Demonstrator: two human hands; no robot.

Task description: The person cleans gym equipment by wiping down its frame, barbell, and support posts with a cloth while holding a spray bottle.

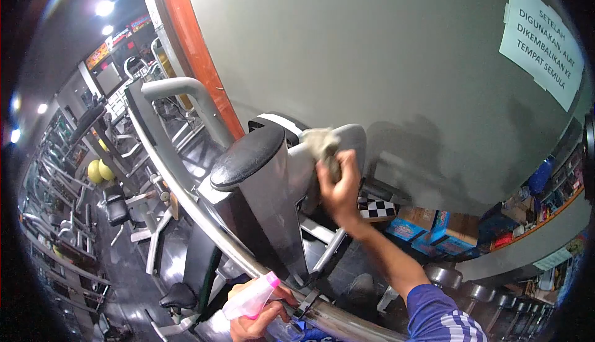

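In the lower middle of the head view, my left hand [263, 318] is closed around a spray bottle [251, 298] with a pink and whitish trigger head. My right hand [341, 188] grips a crumpled pale cloth [321, 143] and holds it at a grey part of an exercise machine [266, 205]. Whether the cloth presses on the surface is blurred. Left of the cloth is the machine's black oval pad [249, 156]. A long curved metal tube [204, 218] runs from the upper left down past my left hand.
A grey wall [347, 50] with a paper sign [542, 44] stands behind the machine. Blue-and-brown boxes [454, 231] sit at its foot, and dumbbells [480, 292] line the lower right. Other gym machines [118, 205] and yellow balls [99, 170] fill the left side.
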